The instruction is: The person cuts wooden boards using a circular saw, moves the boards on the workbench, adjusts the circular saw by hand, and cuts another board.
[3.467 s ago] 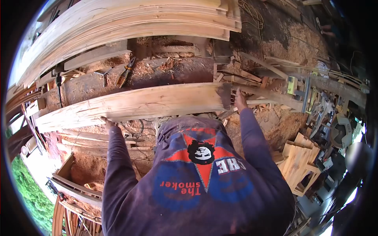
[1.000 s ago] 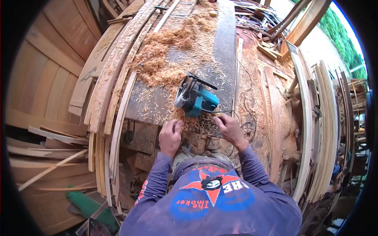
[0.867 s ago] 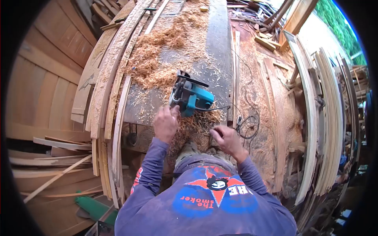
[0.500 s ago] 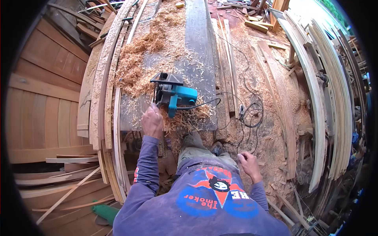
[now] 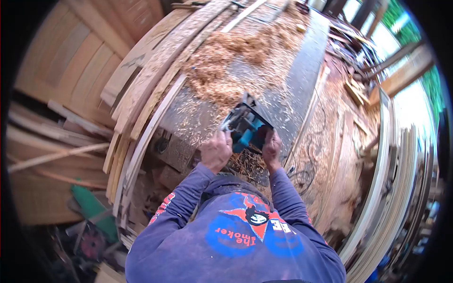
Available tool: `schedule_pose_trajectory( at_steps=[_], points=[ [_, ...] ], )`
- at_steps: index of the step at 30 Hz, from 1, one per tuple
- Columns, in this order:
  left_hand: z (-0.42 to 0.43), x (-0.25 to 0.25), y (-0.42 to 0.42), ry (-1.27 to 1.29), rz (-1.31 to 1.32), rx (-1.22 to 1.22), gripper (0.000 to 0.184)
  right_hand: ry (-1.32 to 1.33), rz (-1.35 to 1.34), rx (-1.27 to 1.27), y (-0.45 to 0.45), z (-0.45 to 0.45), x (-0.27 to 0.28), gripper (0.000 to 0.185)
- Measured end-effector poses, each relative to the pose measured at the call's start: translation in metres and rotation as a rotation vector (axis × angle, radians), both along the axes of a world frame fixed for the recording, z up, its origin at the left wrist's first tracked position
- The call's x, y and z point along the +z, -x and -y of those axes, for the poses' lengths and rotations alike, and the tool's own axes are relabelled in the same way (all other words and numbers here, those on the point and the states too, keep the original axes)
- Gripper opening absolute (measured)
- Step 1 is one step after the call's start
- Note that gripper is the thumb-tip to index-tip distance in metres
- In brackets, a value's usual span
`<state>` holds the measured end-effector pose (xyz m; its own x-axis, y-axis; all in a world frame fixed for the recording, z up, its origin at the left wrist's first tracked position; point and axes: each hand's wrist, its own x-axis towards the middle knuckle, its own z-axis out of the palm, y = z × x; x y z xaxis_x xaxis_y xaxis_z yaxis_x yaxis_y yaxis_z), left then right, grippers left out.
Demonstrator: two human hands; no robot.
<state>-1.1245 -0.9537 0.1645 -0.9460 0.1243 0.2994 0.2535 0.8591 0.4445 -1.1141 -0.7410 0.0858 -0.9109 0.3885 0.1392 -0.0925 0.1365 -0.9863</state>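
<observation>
A worker in long purple sleeves [image 5: 290, 195] bends over a shaving-strewn desk [image 5: 307, 56], both hands brought in close on a teal-and-black circular saw [image 5: 246, 129] at its near end. The left hand [image 5: 217, 151] takes the near-left edge of the tool, its fingers curled tight and the thumb pressed near the fingertips, so that hardly a gap shows; they appear clamped on the saw's rim. Opposite, the right hand [image 5: 272, 145] grips the right-hand side, thumb and fingers drawn together on the dark edge, the far fingertips hidden behind it. The hold from two sides seems meant to keep a bulky, unevenly weighted machine level and under control, close to the body. Blur over the saw hides its blade, and I cannot tell whether it rests on the desk or hangs just above it. Loose wood shavings [image 5: 245, 47] lie heaped beyond the tool, leaving its near end less thickly covered, while long boards [image 5: 158, 78] run along the left side of the desk, probably laid there to stay out of the way. To the right, stacked planks [image 5: 401, 177] stand well apart from both hands.
</observation>
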Motion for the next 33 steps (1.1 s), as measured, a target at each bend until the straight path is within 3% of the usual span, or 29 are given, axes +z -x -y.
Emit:
schedule_pose_trajectory(
  at_steps=[2,5,8,10,11,12,14,15,18,20,22,23,24,26,27,30,33],
  points=[
    [-0.003,-0.002,-0.002,-0.060,-0.069,0.018,0.034,0.006,-0.038,0.027,0.017,0.011,-0.006,0.054],
    [-0.012,-0.006,-0.004,-0.216,-0.114,0.091,0.034,0.113,-0.011,0.019,0.019,0.004,-0.013,0.044],
    [-0.023,-0.004,-0.006,-0.455,-0.066,0.152,0.037,0.005,0.040,0.034,0.021,-0.003,-0.017,0.045],
    [-0.026,0.003,-0.009,-0.861,0.385,0.271,0.040,-0.025,0.055,0.031,0.020,0.000,-0.016,0.048],
    [-0.023,0.011,-0.009,-1.239,0.750,0.311,0.038,-0.033,0.065,0.041,0.020,0.002,-0.012,0.049],
    [-0.024,0.015,-0.006,-1.248,0.747,0.314,0.038,-0.039,0.073,0.047,0.021,0.001,-0.010,0.050],
    [-0.026,0.016,-0.008,-2.337,0.910,0.398,0.036,-0.076,0.042,0.021,0.020,0.000,-0.011,0.049],
    [-0.024,0.008,-0.005,-2.564,0.946,0.385,0.034,-0.044,0.055,0.045,0.020,-0.002,-0.011,0.049],
    [-0.020,-0.001,-0.009,-2.624,0.955,0.279,0.034,0.011,0.080,0.032,0.019,-0.001,-0.010,0.045],
    [0.000,0.002,-0.014,-2.091,1.072,0.133,0.037,0.068,0.069,0.045,0.020,-0.003,-0.011,0.041],
    [0.009,0.002,-0.016,-1.101,0.661,0.195,0.041,0.044,0.038,0.044,0.023,-0.009,-0.017,0.034],
    [0.014,0.017,-0.012,-0.432,0.367,0.145,0.046,0.040,0.038,0.054,0.022,-0.009,-0.018,0.034],
    [0.015,0.025,-0.007,-0.427,0.370,0.124,0.046,0.036,0.034,0.065,0.021,-0.008,-0.019,0.034],
    [0.014,0.034,0.001,0.021,0.164,-0.100,0.041,-0.026,0.055,0.032,0.016,-0.002,0.001,0.034],
    [0.011,0.031,0.005,0.122,0.153,-0.113,0.037,-0.022,0.053,0.051,0.017,-0.001,0.006,0.034],
    [0.012,0.034,0.010,0.227,0.166,-0.202,0.035,-0.003,0.045,0.043,0.019,-0.006,-0.016,0.034],
    [0.012,0.022,0.013,0.164,0.137,-0.206,0.040,0.007,0.058,0.047,0.014,-0.003,0.004,0.035]
  ],
)
